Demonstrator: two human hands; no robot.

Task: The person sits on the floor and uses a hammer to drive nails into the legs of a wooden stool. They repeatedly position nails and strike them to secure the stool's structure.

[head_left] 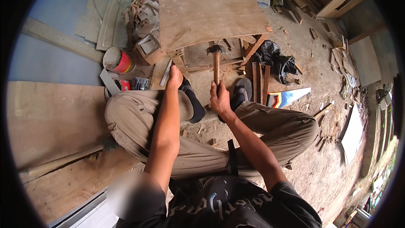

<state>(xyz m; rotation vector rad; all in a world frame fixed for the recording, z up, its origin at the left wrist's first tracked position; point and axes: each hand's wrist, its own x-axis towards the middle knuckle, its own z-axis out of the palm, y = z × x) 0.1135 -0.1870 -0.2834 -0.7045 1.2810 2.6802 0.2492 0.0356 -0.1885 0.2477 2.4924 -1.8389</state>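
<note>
My right hand (220, 97) is wrapped round the wooden handle of a hammer (217, 65). The hammer's dark head points away from me, in front of a low wooden structure topped by a plywood sheet (211, 8). My left hand (175, 77) is closed near that structure's front left corner, at the end of some wood pieces. A thin pale flat strip (165, 75) lies along its left side. The fingers of that hand are mostly hidden, so whether they hold the strip or the wood cannot be made out.
Paint cans, one red and yellow (119, 61), stand at the left. A handsaw (291, 97) lies right of my foot, near wood strips (265, 84) and a black plastic bag (276, 59). Wood offcuts (147, 8) pile up at the far left. Large panels (55, 118) lean along the left.
</note>
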